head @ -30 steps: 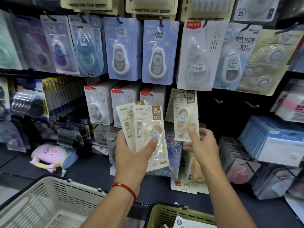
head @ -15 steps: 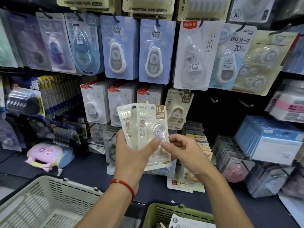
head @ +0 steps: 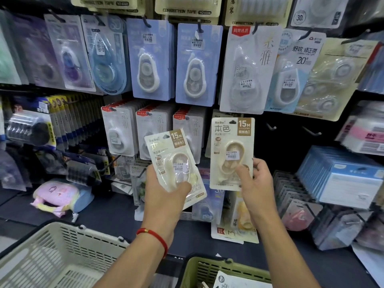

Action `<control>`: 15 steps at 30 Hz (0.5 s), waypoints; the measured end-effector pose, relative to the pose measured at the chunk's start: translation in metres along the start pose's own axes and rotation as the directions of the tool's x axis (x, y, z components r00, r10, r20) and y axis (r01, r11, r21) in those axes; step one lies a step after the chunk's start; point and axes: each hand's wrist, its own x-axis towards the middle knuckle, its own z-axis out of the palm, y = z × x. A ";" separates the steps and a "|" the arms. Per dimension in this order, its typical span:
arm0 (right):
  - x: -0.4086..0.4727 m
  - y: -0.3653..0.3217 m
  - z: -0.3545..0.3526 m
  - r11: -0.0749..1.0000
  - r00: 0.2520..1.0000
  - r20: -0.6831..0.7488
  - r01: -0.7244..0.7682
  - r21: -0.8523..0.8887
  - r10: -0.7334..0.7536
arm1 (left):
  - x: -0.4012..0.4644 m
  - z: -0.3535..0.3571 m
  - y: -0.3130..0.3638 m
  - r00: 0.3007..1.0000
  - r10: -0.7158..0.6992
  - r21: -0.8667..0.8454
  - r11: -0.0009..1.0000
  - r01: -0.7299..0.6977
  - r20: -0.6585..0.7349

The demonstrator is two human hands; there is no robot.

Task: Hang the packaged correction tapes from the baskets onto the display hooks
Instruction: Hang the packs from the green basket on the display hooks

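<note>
Now, working from left to right, we have the cream basket at lower left and our left hand wrapped round a cream pack, thumb pressed over its blister, kept back as stock. To its right our right hand pinches a second pack by its lower edge, upright, just in front of the hook row. Judging by the task, we should raise this pack until its cloud-shaped hole meets the hook tip, keep the card square, then slide it back. The bare hooks sit farther right. Both packs read "BoBo", "本色" and "15M", with a small price sticker on each blister; the hanging cards above say "CORRECTION TAPE". The green basket sits below.
</note>
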 end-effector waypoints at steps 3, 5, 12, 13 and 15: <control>0.001 0.002 0.001 1.000 1.000 -0.011 0.008 0.005 -0.008 | -0.001 0.000 0.001 1.000 0.014 0.004 1.000 -0.014 -0.002; 0.000 0.001 0.002 1.000 0.999 -0.040 0.022 -0.001 -0.022 | -0.002 0.000 0.002 0.999 0.035 0.011 0.999 -0.035 -0.005; 0.000 0.005 0.002 0.933 0.993 -0.119 -0.034 -0.357 -0.009 | -0.003 0.000 0.002 0.994 0.104 0.053 0.993 -0.103 -0.022; -0.001 0.006 0.000 0.895 0.993 -0.116 -0.039 -0.445 -0.015 | -0.002 0.000 0.002 0.994 0.109 0.058 0.992 -0.108 -0.018; -0.002 0.002 -0.002 0.885 0.997 -0.074 -0.007 -0.466 -0.032 | -0.002 0.000 0.001 0.994 0.113 0.067 0.991 -0.113 0.007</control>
